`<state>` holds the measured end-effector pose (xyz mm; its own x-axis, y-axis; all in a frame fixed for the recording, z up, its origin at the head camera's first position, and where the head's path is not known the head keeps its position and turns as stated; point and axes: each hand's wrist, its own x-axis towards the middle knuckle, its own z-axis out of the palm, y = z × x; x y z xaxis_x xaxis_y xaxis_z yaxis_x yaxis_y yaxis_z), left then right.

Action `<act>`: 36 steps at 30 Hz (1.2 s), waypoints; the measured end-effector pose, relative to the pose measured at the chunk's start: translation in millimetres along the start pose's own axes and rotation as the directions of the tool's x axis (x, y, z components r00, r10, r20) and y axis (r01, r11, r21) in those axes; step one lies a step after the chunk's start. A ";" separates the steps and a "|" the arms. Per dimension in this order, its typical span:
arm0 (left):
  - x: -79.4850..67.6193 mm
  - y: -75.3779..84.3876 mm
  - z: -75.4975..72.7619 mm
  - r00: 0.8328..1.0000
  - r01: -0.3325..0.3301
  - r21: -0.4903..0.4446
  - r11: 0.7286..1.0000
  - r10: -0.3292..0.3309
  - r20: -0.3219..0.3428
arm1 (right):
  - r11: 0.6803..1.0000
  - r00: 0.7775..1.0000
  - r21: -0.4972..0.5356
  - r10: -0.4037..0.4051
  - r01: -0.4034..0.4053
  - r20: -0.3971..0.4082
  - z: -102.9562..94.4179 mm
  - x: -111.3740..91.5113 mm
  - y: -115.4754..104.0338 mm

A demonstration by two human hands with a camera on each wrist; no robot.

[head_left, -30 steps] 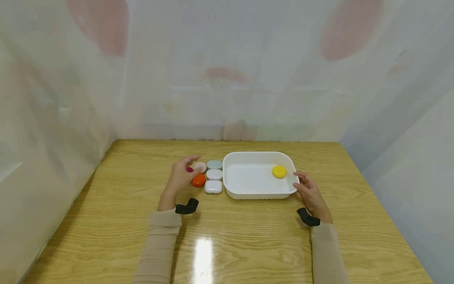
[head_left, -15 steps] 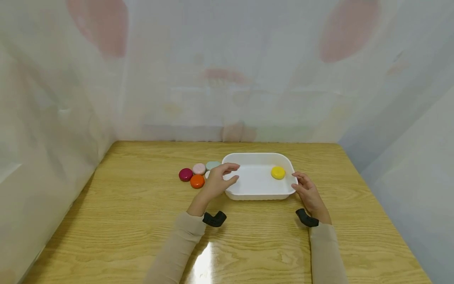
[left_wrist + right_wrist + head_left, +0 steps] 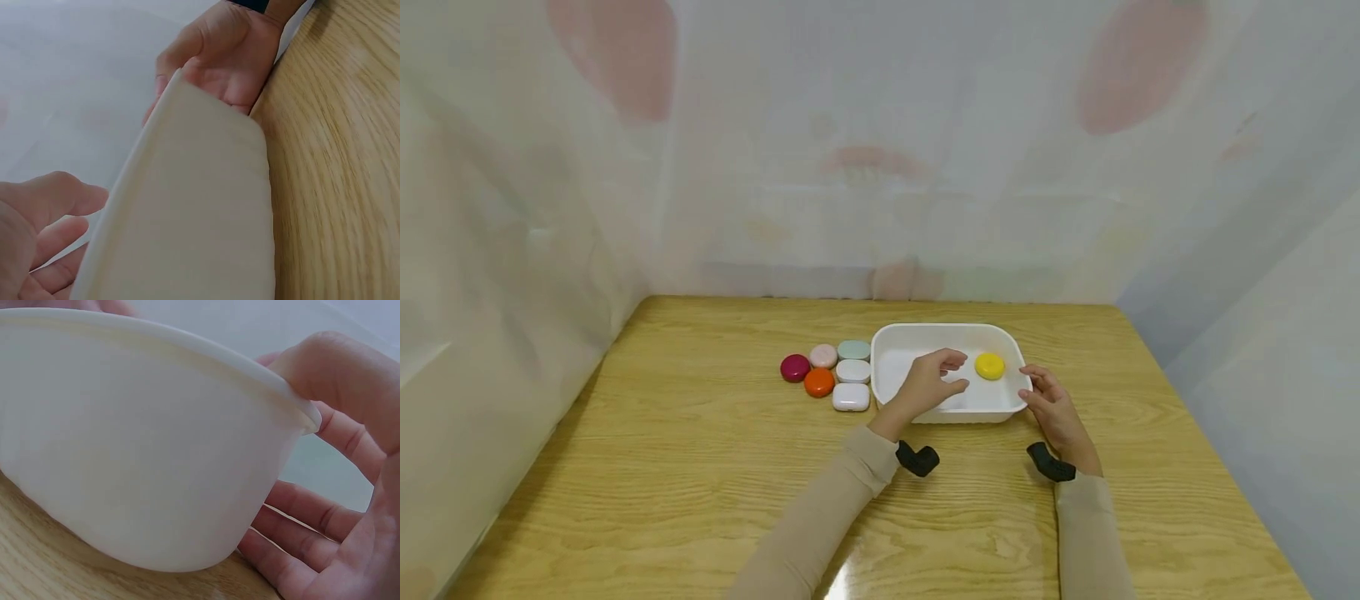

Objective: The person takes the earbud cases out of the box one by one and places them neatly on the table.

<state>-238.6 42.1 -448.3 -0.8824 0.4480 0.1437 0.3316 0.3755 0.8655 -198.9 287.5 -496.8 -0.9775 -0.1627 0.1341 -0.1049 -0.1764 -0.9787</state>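
A white rectangular basin (image 3: 917, 414) stands on the wooden table, with a small round glossy yellow thing (image 3: 989, 366) lying inside at its right. My left hand (image 3: 925, 383) hovers over the basin, left of the yellow thing. Its thumb and fingers are spread apart with nothing between them. At the basin's right end, my right hand (image 3: 1056, 412) pinches the rim. The right wrist view shows its thumb over the rim (image 3: 237, 359) and the fingers behind and under the wall. In the left wrist view, the basin's outer wall (image 3: 200, 200) hides its inside.
Left of the basin, several small glossy pieces sit close together: a magenta one (image 3: 794, 368), an orange one (image 3: 819, 382), a pink one (image 3: 823, 356), a pale green one (image 3: 853, 350) and two white ones. A pale curtain (image 3: 880, 225) hangs behind the table.
My left hand has moved right, from the cluster of small pieces across the basin's left part to over its middle. The right hand stays at the rim.
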 end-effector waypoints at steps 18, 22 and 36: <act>60.7 8.7 58.4 0.982 0.176 0.222 0.959 -0.155 -0.110 | 1.000 1.000 -0.004 -0.029 0.029 0.011 -4.6 4.0 -2.3; 62.9 5.4 62.0 0.977 0.207 0.255 0.945 -0.187 -0.098 | 1.000 1.000 -0.014 -0.014 0.014 0.008 -2.8 3.3 -1.8; 62.5 0.3 69.4 0.973 0.222 0.392 0.893 -0.232 -0.023 | 0.999 0.999 0.022 -0.029 0.029 0.033 -2.2 1.1 0.6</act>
<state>-270.5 126.5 -472.4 -0.9427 0.3300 -0.0498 0.2310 0.7528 0.6163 -200.4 289.3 -497.6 -0.9675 -0.1892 0.1678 -0.1288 -0.2026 -0.9708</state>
